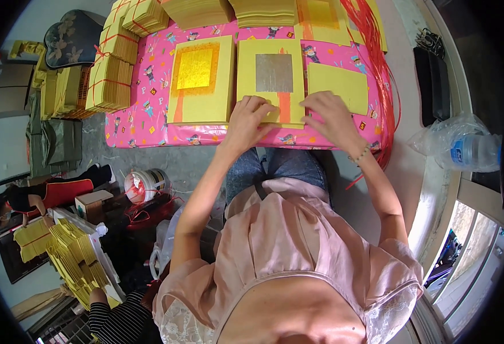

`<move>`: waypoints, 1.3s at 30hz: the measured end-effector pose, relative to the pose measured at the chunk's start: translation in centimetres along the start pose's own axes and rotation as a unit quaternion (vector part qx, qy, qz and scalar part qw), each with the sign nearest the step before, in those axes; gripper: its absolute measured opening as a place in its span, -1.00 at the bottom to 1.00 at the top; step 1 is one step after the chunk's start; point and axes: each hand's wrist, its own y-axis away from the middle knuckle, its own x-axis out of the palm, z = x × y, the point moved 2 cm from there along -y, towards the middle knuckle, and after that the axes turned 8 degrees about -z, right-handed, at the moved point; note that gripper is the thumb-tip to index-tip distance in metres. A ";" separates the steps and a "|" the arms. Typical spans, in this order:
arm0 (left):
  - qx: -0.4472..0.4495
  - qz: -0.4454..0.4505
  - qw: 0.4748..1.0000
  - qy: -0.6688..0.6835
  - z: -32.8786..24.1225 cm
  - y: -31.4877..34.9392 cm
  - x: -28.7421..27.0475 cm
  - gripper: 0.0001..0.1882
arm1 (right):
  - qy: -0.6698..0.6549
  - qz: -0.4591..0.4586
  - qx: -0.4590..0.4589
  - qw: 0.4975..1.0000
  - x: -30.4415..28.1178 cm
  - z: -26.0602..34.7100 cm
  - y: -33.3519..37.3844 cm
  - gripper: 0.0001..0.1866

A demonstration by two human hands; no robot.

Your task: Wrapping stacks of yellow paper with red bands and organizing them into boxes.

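Observation:
A stack of yellow paper sheets with a silver foil square (pixel 270 71) lies in the middle of the pink patterned table (pixel 149 123). My left hand (pixel 251 117) rests on the stack's near left corner, fingers bent over the edge. On the near right corner, my right hand (pixel 332 114) presses down with fingers curled on the sheets. To the left lies a similar stack with a gold foil square (pixel 200 77). A plain yellow sheet stack (pixel 339 86) lies to the right.
Tied bundles of yellow paper (pixel 111 77) stand at the table's left and back. Red strings (pixel 378 63) hang down the right side. A plastic bottle (pixel 473 152) sits on the right ledge. Other people (pixel 45 195) work on the floor at left beside more yellow stacks (pixel 74 255).

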 end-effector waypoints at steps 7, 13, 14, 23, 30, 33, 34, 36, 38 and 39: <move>-0.016 -0.004 1.000 0.001 0.2 0.0 -0.1 -0.64 | 0.009 0.057 -0.030 0.998 1.9 0.5 -0.5 -0.71; -0.037 -0.013 0.999 0.034 1.0 0.1 -0.3 -0.80 | -0.068 0.034 -0.026 0.997 1.6 -0.3 -0.8 -0.85; -0.037 -0.012 0.999 0.035 0.9 0.0 -0.3 -0.80 | -0.078 0.038 -0.008 0.996 1.6 -0.3 -0.9 -0.86; -0.047 -0.034 0.998 0.039 0.5 -0.4 -0.5 -0.83 | -0.109 0.043 0.030 0.993 1.7 -0.5 -1.1 -0.87; -0.055 -0.042 0.997 0.043 0.6 -0.3 -0.2 -0.85 | -0.113 0.046 0.031 0.992 1.8 -0.6 -1.1 -0.87; -0.053 -0.047 0.997 0.044 0.6 -0.4 -0.2 -0.86 | -0.115 0.044 0.029 0.992 1.8 -0.7 -1.2 -0.87; -0.048 -0.049 0.997 0.041 0.6 -0.5 -0.2 -0.87 | -0.114 0.044 0.028 0.992 1.7 -0.7 -1.2 -0.87; -0.044 -0.059 0.996 0.044 0.6 -0.6 -0.2 -0.86 | -0.115 0.039 0.027 0.992 1.7 -0.7 -1.3 -0.87; -0.039 -0.070 0.996 0.044 0.6 -0.8 -0.1 -0.86 | -0.097 0.039 0.010 0.994 1.7 -0.6 -1.3 -0.85; -0.041 -0.067 0.996 0.036 0.5 -0.9 -0.1 -0.86 | -0.079 0.038 -0.008 0.996 1.6 -0.4 -1.4 -0.84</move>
